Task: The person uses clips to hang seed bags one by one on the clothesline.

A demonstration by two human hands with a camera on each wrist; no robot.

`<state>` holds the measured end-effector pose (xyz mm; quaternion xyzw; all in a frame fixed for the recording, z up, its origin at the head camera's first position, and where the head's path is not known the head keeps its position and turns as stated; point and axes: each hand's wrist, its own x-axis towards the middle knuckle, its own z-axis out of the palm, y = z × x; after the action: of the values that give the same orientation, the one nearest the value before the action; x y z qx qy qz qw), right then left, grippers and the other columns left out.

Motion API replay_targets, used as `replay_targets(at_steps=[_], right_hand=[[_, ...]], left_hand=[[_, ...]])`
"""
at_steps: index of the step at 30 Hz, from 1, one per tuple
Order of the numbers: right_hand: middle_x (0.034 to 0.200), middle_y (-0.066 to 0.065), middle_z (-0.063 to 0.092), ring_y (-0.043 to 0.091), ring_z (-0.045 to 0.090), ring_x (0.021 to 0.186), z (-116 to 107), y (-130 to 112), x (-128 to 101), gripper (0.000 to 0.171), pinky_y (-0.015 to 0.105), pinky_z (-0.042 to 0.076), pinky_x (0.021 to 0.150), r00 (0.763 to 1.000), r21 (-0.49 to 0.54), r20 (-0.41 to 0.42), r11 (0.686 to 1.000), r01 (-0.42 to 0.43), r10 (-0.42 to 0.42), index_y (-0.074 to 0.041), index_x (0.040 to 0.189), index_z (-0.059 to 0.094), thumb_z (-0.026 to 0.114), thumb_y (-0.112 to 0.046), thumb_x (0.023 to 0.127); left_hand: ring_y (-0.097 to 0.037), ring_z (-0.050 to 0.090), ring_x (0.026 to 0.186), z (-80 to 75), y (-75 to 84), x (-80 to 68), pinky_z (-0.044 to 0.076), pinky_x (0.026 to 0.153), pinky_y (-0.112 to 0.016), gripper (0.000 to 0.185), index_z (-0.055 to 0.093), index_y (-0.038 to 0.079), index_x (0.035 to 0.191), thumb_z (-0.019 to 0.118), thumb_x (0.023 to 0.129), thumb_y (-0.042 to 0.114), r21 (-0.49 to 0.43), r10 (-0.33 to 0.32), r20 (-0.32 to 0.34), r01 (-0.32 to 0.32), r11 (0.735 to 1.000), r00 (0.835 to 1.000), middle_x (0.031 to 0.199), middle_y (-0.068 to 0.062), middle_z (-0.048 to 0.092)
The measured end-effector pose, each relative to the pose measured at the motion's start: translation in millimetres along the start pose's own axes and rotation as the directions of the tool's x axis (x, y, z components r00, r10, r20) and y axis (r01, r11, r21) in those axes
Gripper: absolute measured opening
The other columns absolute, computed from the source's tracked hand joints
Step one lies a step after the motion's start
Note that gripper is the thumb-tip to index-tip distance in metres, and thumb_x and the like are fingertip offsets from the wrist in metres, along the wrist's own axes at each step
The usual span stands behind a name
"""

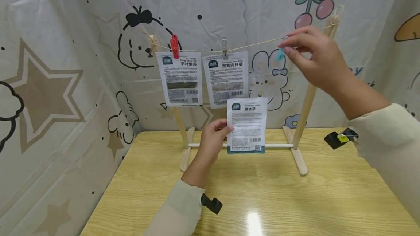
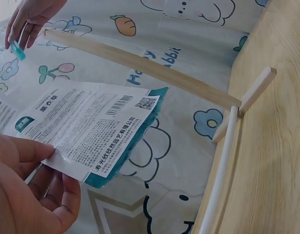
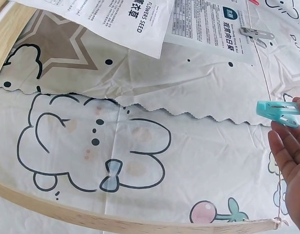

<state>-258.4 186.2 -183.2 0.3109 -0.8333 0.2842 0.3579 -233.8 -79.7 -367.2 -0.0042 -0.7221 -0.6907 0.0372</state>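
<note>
My left hand (image 1: 211, 139) pinches the left edge of a white seed packet (image 1: 247, 125) with a teal bottom band, its printed back facing me. This packet is upright, below the string and in front of the stand. At the right part of the string (image 1: 262, 43), my right hand (image 1: 323, 59) pinches a turquoise clothespin (image 3: 276, 112) between thumb and fingers. In the head view that clothespin overlaps the string. Two other seed packets hang to the left: one packet (image 1: 181, 77) from a red clothespin (image 1: 174, 46), the other (image 1: 226, 79) from a grey clothespin (image 1: 224, 47).
The string runs between two wooden posts (image 1: 306, 114) of a stand, joined low down by a white rod (image 1: 278, 146). Its wooden feet (image 1: 299, 163) rest on a wood-grain table (image 1: 256, 188). A cartoon-printed cloth (image 1: 210, 6) hangs close behind.
</note>
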Motion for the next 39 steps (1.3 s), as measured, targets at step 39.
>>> replay_targets(at_steps=[39], right_hand=[[0.136,0.003,0.062,0.003,0.050,0.115,-6.3,5.2,28.2,0.030,0.006,0.041,0.099,0.996,-0.052,-0.054,0.996,-0.070,0.067,-0.011,0.128,0.068,0.049,-0.022,0.107]], left_hand=[[-0.013,0.060,0.092,20.1,17.3,15.9,0.053,0.076,-0.026,0.022,0.073,0.008,0.118,0.067,0.097,0.011,-0.031,0.055,-0.004,-0.055,0.998,0.998,0.109,-0.009,0.071]])
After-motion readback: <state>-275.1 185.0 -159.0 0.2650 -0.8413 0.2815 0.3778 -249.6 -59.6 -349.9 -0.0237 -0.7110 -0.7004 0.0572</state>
